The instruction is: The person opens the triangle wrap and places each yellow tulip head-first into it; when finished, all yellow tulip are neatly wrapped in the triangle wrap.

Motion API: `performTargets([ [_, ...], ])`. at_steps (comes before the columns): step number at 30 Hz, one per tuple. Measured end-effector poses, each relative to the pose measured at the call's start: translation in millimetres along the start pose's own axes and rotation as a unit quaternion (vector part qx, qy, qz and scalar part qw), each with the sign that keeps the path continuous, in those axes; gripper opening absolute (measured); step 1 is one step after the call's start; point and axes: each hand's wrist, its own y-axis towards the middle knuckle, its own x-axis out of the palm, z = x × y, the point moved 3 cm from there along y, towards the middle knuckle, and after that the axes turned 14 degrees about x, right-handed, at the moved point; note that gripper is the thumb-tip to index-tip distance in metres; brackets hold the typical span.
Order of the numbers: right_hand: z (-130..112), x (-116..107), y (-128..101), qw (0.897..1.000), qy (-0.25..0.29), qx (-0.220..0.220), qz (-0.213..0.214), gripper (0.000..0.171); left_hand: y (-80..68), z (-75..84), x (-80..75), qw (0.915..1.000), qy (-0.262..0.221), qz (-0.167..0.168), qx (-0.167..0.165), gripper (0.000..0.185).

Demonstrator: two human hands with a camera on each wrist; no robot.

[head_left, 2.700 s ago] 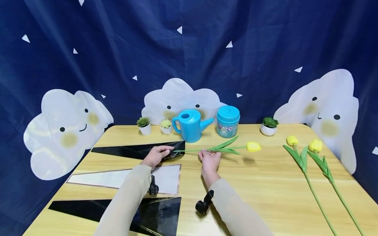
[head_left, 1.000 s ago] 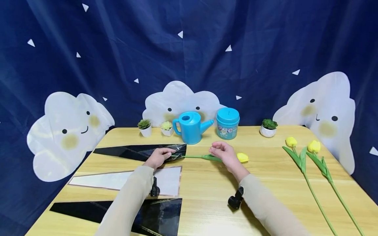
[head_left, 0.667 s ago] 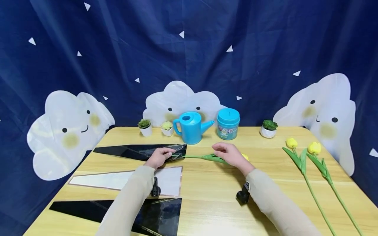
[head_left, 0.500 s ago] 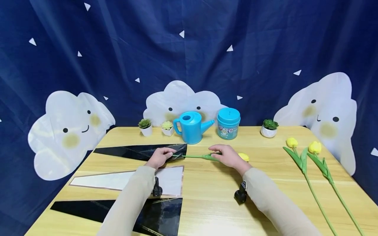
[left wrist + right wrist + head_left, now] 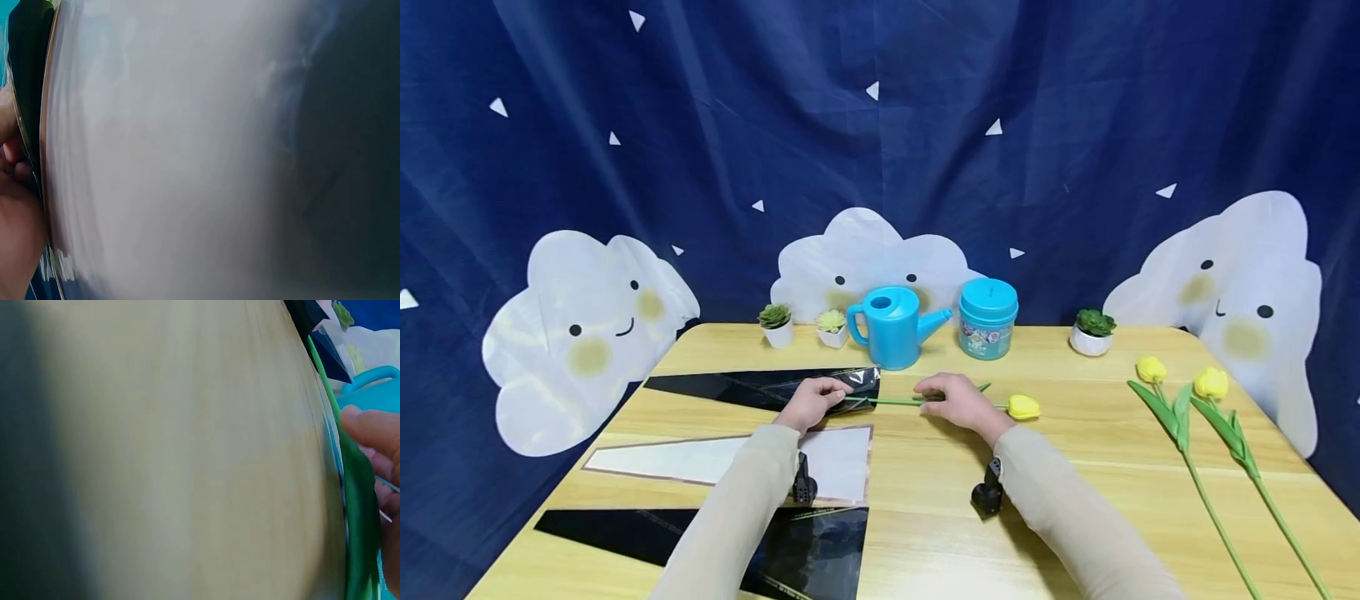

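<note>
A yellow tulip (image 5: 1023, 407) lies sideways across the far middle of the table, its stem end inside the open end of a black flower sleeve (image 5: 722, 388). My left hand (image 5: 811, 403) pinches the sleeve near its mouth; in the left wrist view the fingers lie behind the dark sleeve (image 5: 28, 69). My right hand (image 5: 958, 402) pinches the tulip at the base of its leaves, covering most of them in the head view. Up close in the right wrist view, the thumb presses the top of a green leaf (image 5: 361, 506).
Flat on the left lie a white sleeve (image 5: 838, 462) and another black sleeve (image 5: 808, 550). Two more yellow tulips (image 5: 1180, 425) (image 5: 1243, 450) rest at the right. Along the back stand a blue watering can (image 5: 891, 329), a blue lidded tub (image 5: 988, 321) and small potted succulents (image 5: 1092, 333).
The tulip has shifted left, its stem further into the sleeve. My right hand let go, rose over the leaves, then came down and left to grip at their base. My left hand stays at the sleeve.
</note>
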Motion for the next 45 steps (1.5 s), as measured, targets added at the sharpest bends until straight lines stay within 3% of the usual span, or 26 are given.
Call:
performTargets([
  [9, 3, -4, 1, 0.999, -0.019, 0.02, 0.025, 0.018, 11.1, 3.8, 4.0, 1.0, -0.001, 0.0, 0.003, 0.015],
  [16, -5, 3, 1, 0.999, -0.018, 0.025, 0.009, 0.019, 0.4, 4.7, 3.4, 0.9992, 0.035, 0.014, -0.015, 0.016],
  [25, -13, 8, 3, 0.999, 0.0, 0.033, 0.021, 0.019, -1.7, 13.3, 4.8, 0.9975, 0.07, 0.008, 0.01, 0.016],
  [35, -24, 19, 11, 0.998, 0.01, 0.06, 0.027, 0.017, -1.3, 28.2, 10.6, 0.9977, 0.067, 0.005, 0.014, 0.016],
  [45, -33, 27, 18, 0.998, -0.01, 0.06, 0.028, 0.016, -1.8, 26.8, 16.1, 0.9983, 0.052, 0.006, 0.023, 0.016],
])
